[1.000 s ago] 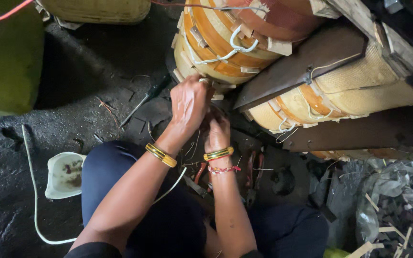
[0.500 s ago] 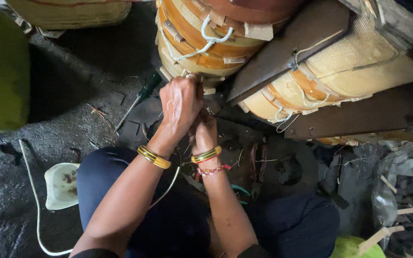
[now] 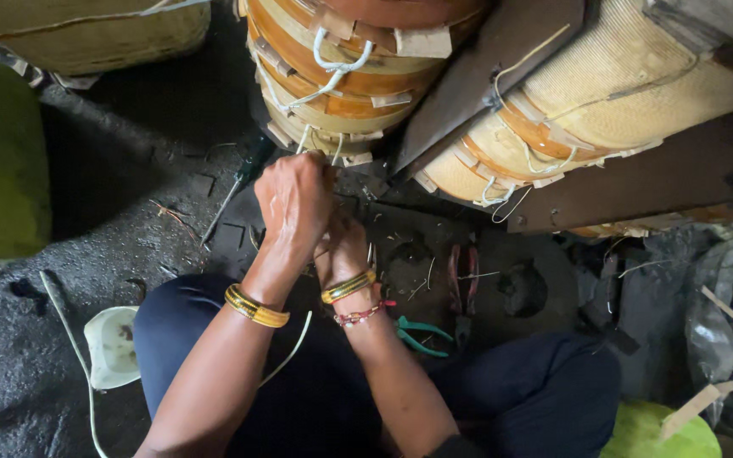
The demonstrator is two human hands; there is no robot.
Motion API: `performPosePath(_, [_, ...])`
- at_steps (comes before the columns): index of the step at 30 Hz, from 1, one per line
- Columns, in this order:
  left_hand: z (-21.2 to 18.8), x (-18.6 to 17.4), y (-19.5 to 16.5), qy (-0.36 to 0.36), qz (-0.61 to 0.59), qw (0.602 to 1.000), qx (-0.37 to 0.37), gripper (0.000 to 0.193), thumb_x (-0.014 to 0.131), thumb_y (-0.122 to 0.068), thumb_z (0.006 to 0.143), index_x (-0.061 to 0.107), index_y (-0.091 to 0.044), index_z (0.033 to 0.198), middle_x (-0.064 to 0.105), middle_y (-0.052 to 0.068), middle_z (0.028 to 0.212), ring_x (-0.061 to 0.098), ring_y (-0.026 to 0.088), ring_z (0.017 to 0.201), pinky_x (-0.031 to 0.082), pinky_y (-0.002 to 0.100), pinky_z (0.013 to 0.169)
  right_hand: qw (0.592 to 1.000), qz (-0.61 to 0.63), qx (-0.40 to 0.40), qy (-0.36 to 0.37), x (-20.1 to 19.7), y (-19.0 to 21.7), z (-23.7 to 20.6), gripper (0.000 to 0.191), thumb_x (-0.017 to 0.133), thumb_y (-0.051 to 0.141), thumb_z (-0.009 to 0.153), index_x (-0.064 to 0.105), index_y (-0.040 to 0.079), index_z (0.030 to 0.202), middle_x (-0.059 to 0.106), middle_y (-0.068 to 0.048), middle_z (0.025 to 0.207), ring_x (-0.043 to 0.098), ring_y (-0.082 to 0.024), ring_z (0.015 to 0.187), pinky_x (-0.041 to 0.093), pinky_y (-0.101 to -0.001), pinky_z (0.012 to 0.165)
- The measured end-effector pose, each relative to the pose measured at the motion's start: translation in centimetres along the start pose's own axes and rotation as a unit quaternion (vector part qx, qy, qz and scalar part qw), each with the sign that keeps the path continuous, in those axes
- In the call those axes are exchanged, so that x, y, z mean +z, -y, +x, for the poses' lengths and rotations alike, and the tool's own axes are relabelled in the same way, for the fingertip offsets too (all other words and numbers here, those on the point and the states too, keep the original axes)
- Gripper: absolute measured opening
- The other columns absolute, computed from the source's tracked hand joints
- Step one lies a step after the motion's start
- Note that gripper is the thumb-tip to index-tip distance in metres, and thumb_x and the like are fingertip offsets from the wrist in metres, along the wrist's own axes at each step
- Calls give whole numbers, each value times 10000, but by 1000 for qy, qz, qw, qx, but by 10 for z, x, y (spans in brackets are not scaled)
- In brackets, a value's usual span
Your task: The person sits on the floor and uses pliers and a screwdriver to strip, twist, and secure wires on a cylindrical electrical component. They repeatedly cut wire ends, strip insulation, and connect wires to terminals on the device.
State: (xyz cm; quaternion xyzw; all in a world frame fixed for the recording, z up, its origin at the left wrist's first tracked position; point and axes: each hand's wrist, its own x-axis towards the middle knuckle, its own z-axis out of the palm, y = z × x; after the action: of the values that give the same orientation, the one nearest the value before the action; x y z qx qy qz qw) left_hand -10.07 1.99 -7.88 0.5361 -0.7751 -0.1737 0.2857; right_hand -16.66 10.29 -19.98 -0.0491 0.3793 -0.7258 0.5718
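A large wound coil [image 3: 341, 76] with orange and cream layers and white tape ties stands ahead of me. My left hand [image 3: 294, 203] is closed at the coil's lower edge, where white tape strips [image 3: 303, 140] hang down into its fingers. Just below and behind it, my right hand [image 3: 343, 253] presses close, its fingers hidden by the left hand. Both wrists carry gold bangles. A thin white cord [image 3: 297, 343] runs from under my hands down across my lap.
A second cream coil [image 3: 604, 93] leans at the right behind a dark slanted plate [image 3: 468, 93]. On the black floor lie a green-handled screwdriver [image 3: 243, 178], red-handled pliers [image 3: 464, 276], green-handled pliers [image 3: 422, 335] and a white bowl [image 3: 112, 343]. A plastic bag [image 3: 723, 331] with wooden strips sits right.
Both hands stay together at the coil's lower edge. The view has shifted, so the coil sits higher and my hands lower in the frame.
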Motion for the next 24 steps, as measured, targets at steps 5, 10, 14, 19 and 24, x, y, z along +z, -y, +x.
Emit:
performPosePath(5, [5, 15, 3, -59, -12, 998, 30, 169, 743, -161, 837, 689, -41, 731, 672, 217, 729, 672, 427, 702, 506, 523, 588, 999, -11, 40, -21, -6, -10, 0, 173, 601, 164, 947, 648, 75, 1088, 696, -5, 939, 639, -96, 737, 489, -253, 607])
performPosePath(10, [24, 25, 5, -111, -33, 990, 76, 151, 716, -116, 842, 646, -9, 762, 650, 216, 731, 656, 445, 716, 490, 520, 585, 974, -156, -135, 95, -25, -38, -3, 266, 564, 243, 1031, 677, 28, 1141, 649, 23, 893, 546, -54, 716, 423, -217, 567])
performPosePath(14, [28, 17, 10, -73, -34, 995, 56, 131, 764, -169, 816, 731, -43, 804, 680, 227, 746, 668, 448, 707, 509, 523, 577, 972, -200, -105, 60, -36, -43, -3, 276, 674, 186, 1050, 704, -53, 1185, 610, 6, 918, 483, -70, 731, 369, -227, 596])
performPosePath(19, [32, 9, 12, -27, -41, 998, 28, 167, 780, -215, 857, 764, -51, 831, 696, 223, 772, 687, 428, 735, 532, 515, 616, 995, -74, -1, 63, -28, -10, 6, 248, 589, 152, 959, 666, -3, 1137, 733, -40, 1002, 684, -117, 862, 564, -281, 785])
performPosePath(24, [33, 11, 17, -70, -59, 995, 41, 143, 797, -215, 795, 788, -76, 831, 704, 215, 748, 682, 427, 697, 531, 519, 604, 980, -191, -38, 49, 4, 6, 13, 251, 493, 176, 1058, 683, 29, 1130, 710, -27, 884, 649, -108, 737, 555, -276, 685])
